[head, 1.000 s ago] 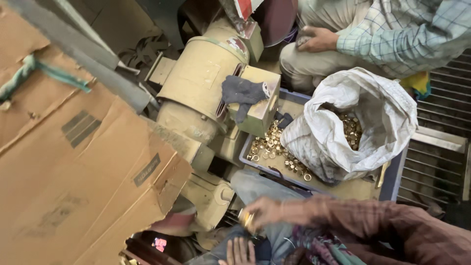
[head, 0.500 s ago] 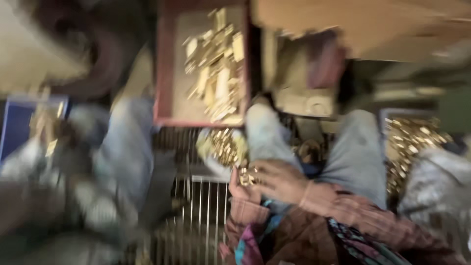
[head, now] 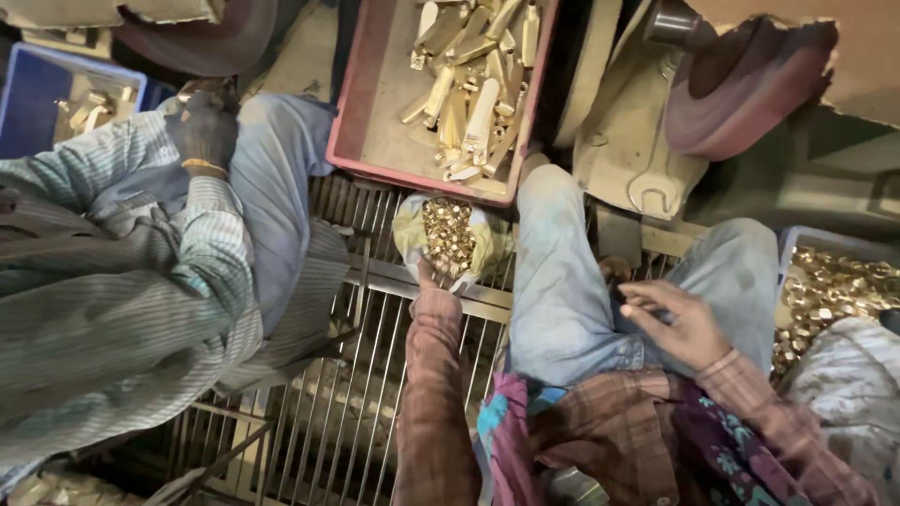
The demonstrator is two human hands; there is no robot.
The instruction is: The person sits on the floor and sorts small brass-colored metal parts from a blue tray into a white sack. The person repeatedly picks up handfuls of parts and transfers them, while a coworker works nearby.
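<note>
Two hands belong to the person wearing the camera: the left hand point(head: 427, 274) reaches forward along a plaid sleeve to the near rim of a small open bag of brass nuts point(head: 450, 234), which sits on the metal floor grating point(head: 375, 375) just below the near edge of the red tray point(head: 375, 112). Only the back of that hand and a finger or two show at the bag's lip, so I cannot tell whether it pinches the cloth or merely touches it. The right hand point(head: 680, 323) rests on the person's jeans-clad knee point(head: 741, 272), fingers loosely apart and slightly curled, with nothing visibly in it. Judged from its look, the bag would be dense and heavy for its size, with soft, slack walls and loose, smooth contents that could spill; gathering the rim or cupping it from beneath seems the safest hold. Long brass pieces point(head: 473, 94) lie heaped in the tray. A co-worker's gloved hand point(head: 202, 131) shows at the left. The bag's base and depth are hidden, and the blue crate of brass parts point(head: 825, 281) at the right is cut off by a white sack point(head: 844, 394).
</note>
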